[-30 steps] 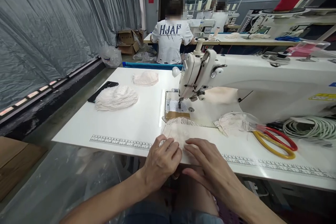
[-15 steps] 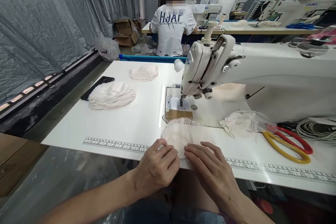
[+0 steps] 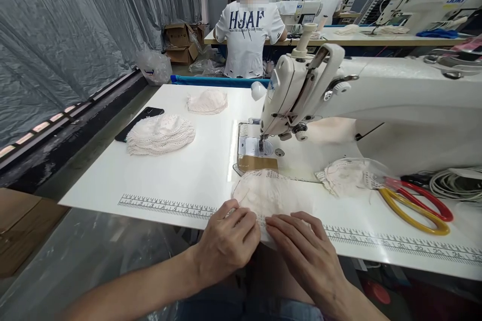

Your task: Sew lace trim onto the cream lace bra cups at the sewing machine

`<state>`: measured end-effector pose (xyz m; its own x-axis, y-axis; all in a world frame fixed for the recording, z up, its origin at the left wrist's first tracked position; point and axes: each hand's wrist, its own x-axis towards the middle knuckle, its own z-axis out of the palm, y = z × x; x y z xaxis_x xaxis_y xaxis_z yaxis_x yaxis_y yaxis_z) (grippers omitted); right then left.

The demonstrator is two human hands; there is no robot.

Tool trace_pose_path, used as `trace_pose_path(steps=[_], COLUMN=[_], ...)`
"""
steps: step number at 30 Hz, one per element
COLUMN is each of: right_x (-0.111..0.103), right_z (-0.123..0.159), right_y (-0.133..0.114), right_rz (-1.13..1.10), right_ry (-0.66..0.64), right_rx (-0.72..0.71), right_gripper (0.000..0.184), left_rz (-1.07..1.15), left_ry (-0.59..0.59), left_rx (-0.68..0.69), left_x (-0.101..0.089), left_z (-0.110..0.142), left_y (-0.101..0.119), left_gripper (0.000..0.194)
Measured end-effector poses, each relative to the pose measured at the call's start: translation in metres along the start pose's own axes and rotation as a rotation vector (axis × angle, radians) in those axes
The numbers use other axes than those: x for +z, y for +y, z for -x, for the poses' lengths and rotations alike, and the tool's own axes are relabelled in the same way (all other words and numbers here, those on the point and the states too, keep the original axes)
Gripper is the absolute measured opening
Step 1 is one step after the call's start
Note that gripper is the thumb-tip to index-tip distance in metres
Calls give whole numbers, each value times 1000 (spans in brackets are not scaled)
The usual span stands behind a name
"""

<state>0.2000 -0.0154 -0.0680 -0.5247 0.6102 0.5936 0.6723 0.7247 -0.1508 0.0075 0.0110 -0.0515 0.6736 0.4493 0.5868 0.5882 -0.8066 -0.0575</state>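
Note:
A pale, lace-edged piece of fabric [image 3: 263,191] lies on the white table in front of the sewing machine. My left hand [image 3: 231,234] is closed on its near left edge, fingers curled in a pinch. On the near right edge rests my right hand [image 3: 301,243], its fingers stretched out fairly flat on the cloth. Beyond the fabric is the sewing machine [image 3: 293,95], its presser foot [image 3: 261,143] over the metal needle plate [image 3: 248,147]. No cloth shows under the foot.
To the left, a stack of lace pieces [image 3: 160,135] partly covers a black phone [image 3: 141,121]; another pale piece [image 3: 207,102] lies behind. Scissors [image 3: 417,205] with red and yellow handles and a lace bundle [image 3: 348,176] lie right. A person [image 3: 246,35] sits beyond the table.
The view has shifted slightly. Both hands stay at the fabric's near edge, and my right hand sits a little lower on it. The fabric has barely moved.

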Motion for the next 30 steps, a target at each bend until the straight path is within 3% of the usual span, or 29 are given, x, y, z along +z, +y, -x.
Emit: trace_pose_path(steps=[11, 24, 30], right_x=[-3, -6, -8], right_z=[-1, -6, -9], right_y=[-3, -3, -1], right_rz=[18, -28, 24], right_ry=[-54, -3, 32], right_rx=[19, -6, -43], right_gripper=[25, 23, 30], left_rz=[1, -39, -19], left_ry=[21, -7, -7], left_rx=[-15, -36, -38], left_x=[5, 1, -1], left_z=[5, -1, -4], left_y=[2, 3, 3], left_gripper=[13, 20, 17])
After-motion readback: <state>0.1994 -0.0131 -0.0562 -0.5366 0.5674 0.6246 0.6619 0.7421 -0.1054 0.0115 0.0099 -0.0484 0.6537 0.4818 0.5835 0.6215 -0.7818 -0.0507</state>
